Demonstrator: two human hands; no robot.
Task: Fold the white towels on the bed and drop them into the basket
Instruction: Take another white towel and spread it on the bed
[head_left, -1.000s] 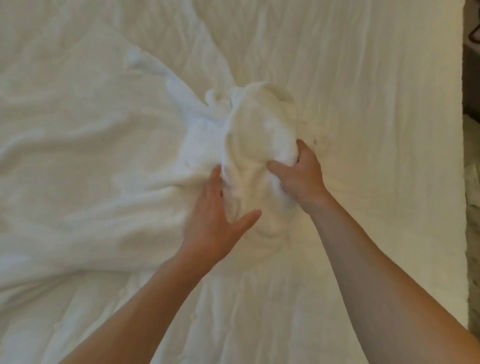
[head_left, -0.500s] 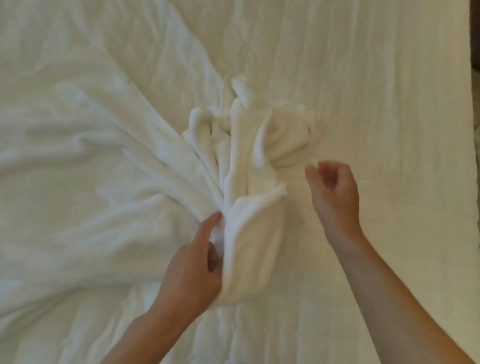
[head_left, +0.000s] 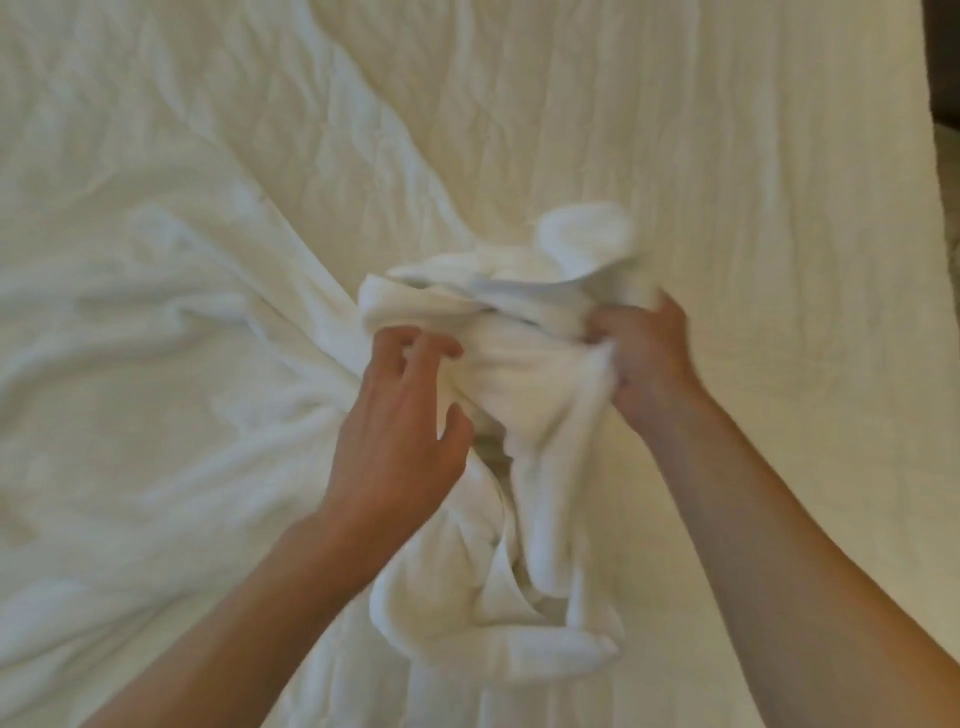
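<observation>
A crumpled white towel (head_left: 519, 374) hangs bunched between my two hands above the bed (head_left: 727, 182). Its lower part droops toward me in loose folds. My right hand (head_left: 644, 358) grips the towel's right side, with the fingers curled into the cloth. My left hand (head_left: 405, 415) sits against the towel's left side, fingers spread and bent over the fabric and the thumb apart; whether it grips is blurred. A second white towel (head_left: 208, 322) lies spread and wrinkled on the left of the bed. No basket is in view.
The bed's cream quilted cover fills nearly the whole view. Its right edge (head_left: 935, 208) runs down the far right, with a dark strip of room beyond it.
The towel has been lifted off the bed and pulled toward me. My right hand, free half a second ago, now grips its right side. My left hand has shifted up along the left side.
</observation>
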